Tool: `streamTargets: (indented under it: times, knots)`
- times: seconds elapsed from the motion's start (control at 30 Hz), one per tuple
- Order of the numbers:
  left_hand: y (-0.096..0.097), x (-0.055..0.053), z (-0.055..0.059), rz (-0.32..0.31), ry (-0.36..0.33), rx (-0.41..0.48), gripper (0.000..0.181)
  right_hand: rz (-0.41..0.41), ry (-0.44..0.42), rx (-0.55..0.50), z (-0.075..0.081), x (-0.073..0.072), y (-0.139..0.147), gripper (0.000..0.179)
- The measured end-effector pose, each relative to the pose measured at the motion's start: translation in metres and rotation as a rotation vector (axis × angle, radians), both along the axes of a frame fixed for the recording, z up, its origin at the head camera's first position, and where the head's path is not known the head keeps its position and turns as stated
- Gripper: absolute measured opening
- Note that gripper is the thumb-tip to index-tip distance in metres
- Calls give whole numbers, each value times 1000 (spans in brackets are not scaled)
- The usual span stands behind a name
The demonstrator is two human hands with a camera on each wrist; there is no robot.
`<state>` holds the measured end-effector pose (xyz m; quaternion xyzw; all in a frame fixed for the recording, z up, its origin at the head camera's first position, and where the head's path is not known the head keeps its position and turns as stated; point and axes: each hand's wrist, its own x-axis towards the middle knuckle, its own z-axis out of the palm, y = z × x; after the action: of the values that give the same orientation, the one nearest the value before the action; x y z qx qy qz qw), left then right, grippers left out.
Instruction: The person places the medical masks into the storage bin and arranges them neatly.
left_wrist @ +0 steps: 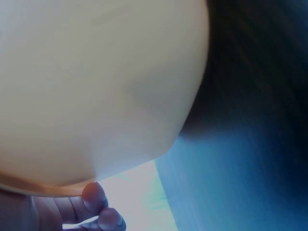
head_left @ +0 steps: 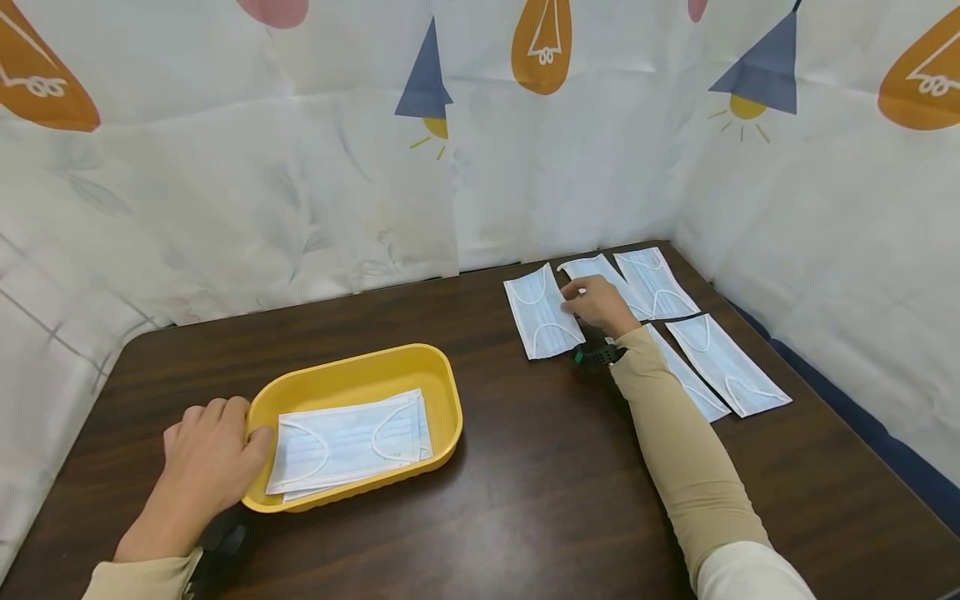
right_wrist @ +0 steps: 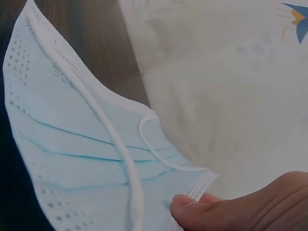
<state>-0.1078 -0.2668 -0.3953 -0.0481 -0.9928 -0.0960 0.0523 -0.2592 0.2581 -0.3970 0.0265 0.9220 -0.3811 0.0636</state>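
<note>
My left hand (head_left: 213,454) grips the left end of a yellow plastic basket (head_left: 444,392), its thumb over the rim. In the left wrist view the basket's wall (left_wrist: 106,86) looks pale, and fingertips (left_wrist: 95,196) show below its rim. Inside the basket lies a small stack of light blue face masks (head_left: 348,442) with white ear loops. Over at the back right, my right hand (head_left: 600,302) pinches one face mask (head_left: 542,312) by its edge. The right wrist view shows this mask (right_wrist: 91,139) bowed, with the thumb (right_wrist: 202,211) on its near edge.
Several more masks lie at the table's right rear: one at the back corner (head_left: 654,279), one partly behind the hand (head_left: 600,268), one in front (head_left: 723,367), one partly under the forearm (head_left: 686,375). A patterned white curtain (head_left: 570,167) hangs behind the dark wooden table (head_left: 510,500).
</note>
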Motion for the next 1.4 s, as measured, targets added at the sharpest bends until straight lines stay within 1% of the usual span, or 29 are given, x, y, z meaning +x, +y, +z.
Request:
streamTargets:
  times: [0.13, 0.33, 0.5, 0.7, 0.83, 0.97, 1.23, 1.4]
  knots:
    - [0, 0, 1, -3, 1, -1, 42, 22, 23, -5, 0, 1, 1, 38]
    - [5, -1, 1, -18, -7, 5, 42, 16, 78, 12, 4, 3, 4, 36]
    - [5, 0, 1, -13, 5, 2, 41, 13, 110, -26, 9, 3, -1, 35]
    - [4, 1, 0, -16, -2, 0, 40, 10, 125, -67, 12, 3, -9, 34]
    - [5, 0, 0, -21, 12, 1, 37, 28, 132, -86, 16, 5, -13, 35]
    - [5, 0, 1, -26, 6, -1, 37, 42, 125, -105, 20, 6, -17, 36]
    - [5, 2, 3, -24, 4, -11, 37, 70, 187, -89, 21, 7, -26, 34]
    - [2, 3, 5, -20, 7, -9, 38, 97, 215, -75, 26, 7, -33, 32]
